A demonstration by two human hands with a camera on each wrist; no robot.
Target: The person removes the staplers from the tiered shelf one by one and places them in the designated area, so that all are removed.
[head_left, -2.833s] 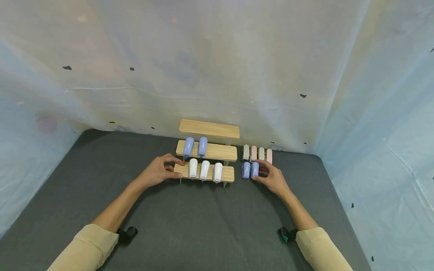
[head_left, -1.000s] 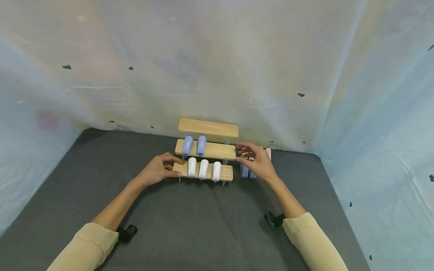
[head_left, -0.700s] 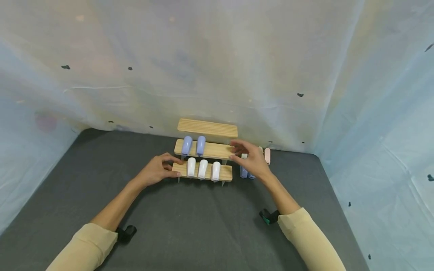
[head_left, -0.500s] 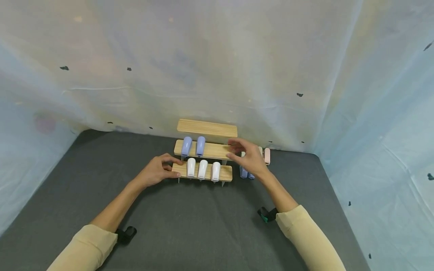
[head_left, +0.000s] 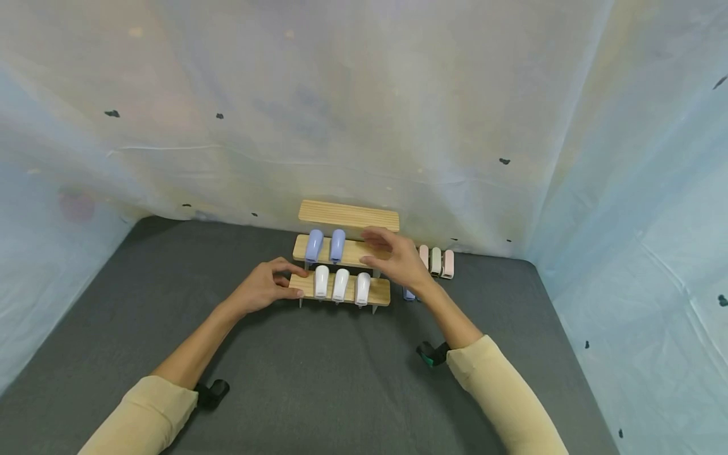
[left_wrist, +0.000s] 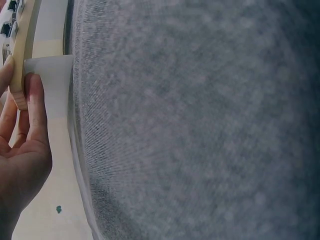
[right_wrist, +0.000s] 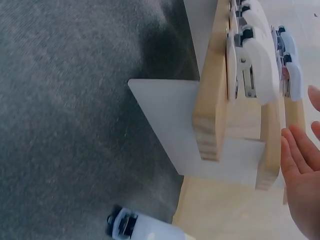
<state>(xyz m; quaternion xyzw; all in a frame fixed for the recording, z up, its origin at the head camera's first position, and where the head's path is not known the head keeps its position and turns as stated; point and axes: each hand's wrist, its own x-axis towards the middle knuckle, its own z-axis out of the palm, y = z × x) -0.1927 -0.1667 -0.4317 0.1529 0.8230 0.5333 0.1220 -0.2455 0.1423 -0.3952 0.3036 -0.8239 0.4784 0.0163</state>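
Note:
A tiered wooden display stand [head_left: 349, 215] has three boards. Several small staplers stand on it: three white staplers [head_left: 340, 285] on the lowest board and two lilac staplers [head_left: 314, 245] on the middle one. My left hand [head_left: 263, 287] grips the left end of the lowest board; in the left wrist view, thumb and fingers lie on opposite sides of the board [left_wrist: 19, 82]. Over the right part of the middle board is my right hand [head_left: 400, 262], fingers extended and holding nothing visible. Whether it touches the board, I cannot tell.
Right of the stand, pink and pale green staplers [head_left: 435, 261] stand in a row on the dark cloth [head_left: 318, 379]. In front of them a lilac stapler [head_left: 408, 294] is partly covered by my right hand. Pale sheeting [head_left: 364, 126] hangs behind.
My right hand has moved left, from the lilac staplers on the cloth to above the middle board. Those staplers stayed behind. My left hand keeps its grip on the lowest board.

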